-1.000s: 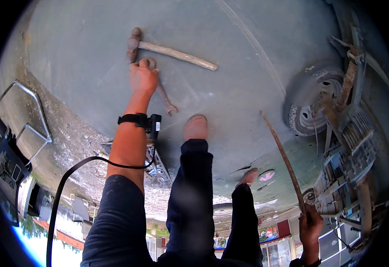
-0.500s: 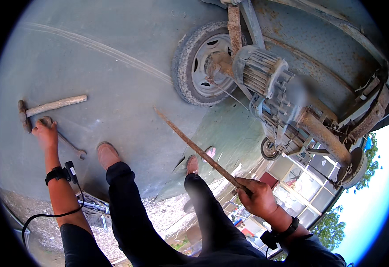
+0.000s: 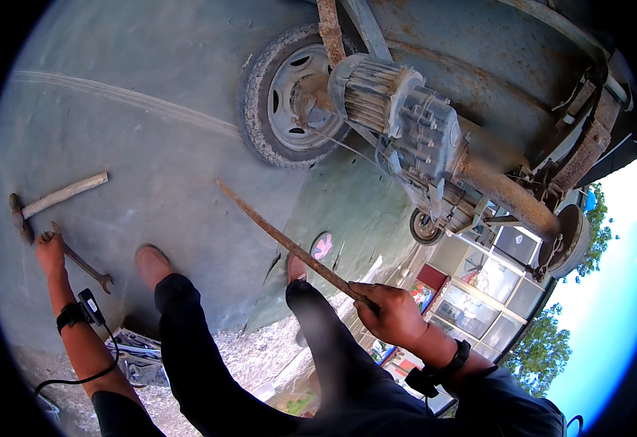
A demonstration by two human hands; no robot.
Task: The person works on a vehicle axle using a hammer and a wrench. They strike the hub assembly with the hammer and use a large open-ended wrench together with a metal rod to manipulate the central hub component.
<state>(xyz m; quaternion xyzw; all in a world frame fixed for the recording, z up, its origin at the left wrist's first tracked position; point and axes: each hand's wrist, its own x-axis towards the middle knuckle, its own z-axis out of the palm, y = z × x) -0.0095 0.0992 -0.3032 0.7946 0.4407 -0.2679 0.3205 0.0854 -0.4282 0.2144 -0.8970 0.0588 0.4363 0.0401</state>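
Observation:
My left hand [image 3: 49, 252] is closed around the upper end of a dark open-ended wrench [image 3: 85, 266]. The wrench's jaws point toward my left shoe, close to the floor. Just beyond that hand lies a hammer [image 3: 66, 194] with a wooden handle and a rusty head. My right hand [image 3: 393, 315] grips one end of a long rusty metal bar [image 3: 282, 239], which slants up and leftward in front of my legs. Its far tip is in the air or over the floor; I cannot tell which.
A rusty machine with a ribbed motor [image 3: 372, 92] and a tyred wheel [image 3: 253, 109] stands ahead on the right. Behind my left leg sits a box of metal tools [image 3: 140, 357]. A glazed building front [image 3: 479, 306] shows at the right. My shoes [image 3: 152, 265] rest on the grey floor.
The view has shifted, so the machine sits further left. My left hand has closed on the wrench, which has turned and moved slightly toward me. The bar stays in my right hand.

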